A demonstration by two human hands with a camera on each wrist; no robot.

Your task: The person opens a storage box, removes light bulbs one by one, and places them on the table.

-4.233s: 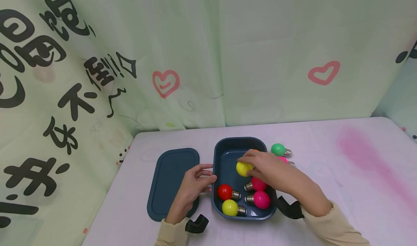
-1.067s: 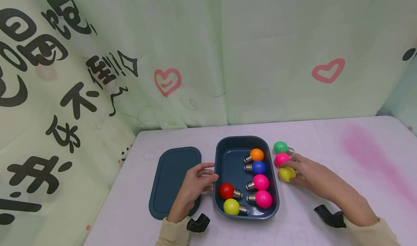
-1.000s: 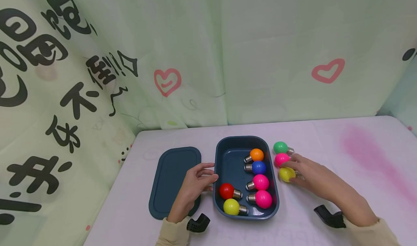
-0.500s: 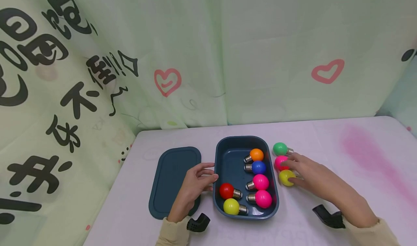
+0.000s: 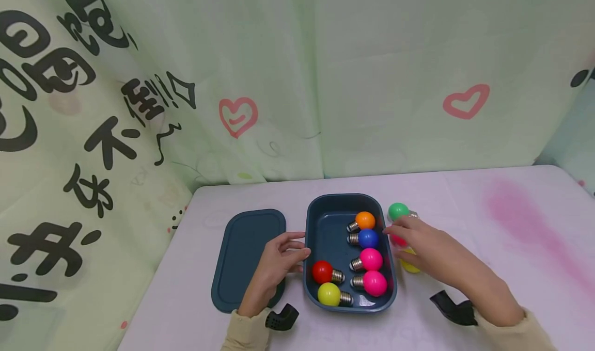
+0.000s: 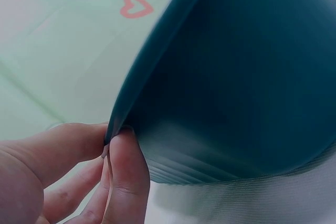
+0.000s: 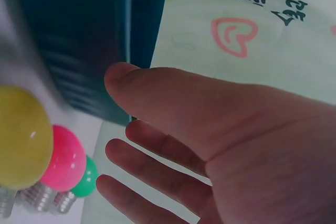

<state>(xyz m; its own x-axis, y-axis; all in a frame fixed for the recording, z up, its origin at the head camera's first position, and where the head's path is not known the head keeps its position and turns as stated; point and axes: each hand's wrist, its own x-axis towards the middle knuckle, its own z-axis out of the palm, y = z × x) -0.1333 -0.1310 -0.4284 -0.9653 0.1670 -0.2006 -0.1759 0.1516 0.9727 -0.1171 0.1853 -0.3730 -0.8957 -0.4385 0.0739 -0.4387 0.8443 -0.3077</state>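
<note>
Head view: beside the lid point(image 5: 246, 250), the left hand point(image 5: 276, 263) pinches the box point(image 5: 324, 229) on its left; six bulbs point(image 5: 371, 259) lie inside. The right hand point(image 5: 434, 248) reaches its right side, grip unclear to me. I'd keep it level so nothing rolls.

The box point(image 5: 327, 232) and the lid point(image 5: 246, 260) are plain dark slate blue. The box's bulbs point(image 5: 365, 220) are orange, blue, red, yellow and two hot pink; the outer bulbs point(image 5: 397, 210) are green, pink and yellow. All have silvery screw bases point(image 5: 338, 276). Pale lilac counter point(image 5: 441, 201), smudged pink point(image 5: 520, 222) at right. Light-green curtain point(image 5: 381, 46), patterned with coral heart outlines point(image 5: 466, 101) and bold black lettering point(image 5: 110, 142). Beige sleeves point(image 5: 244, 333).
</note>
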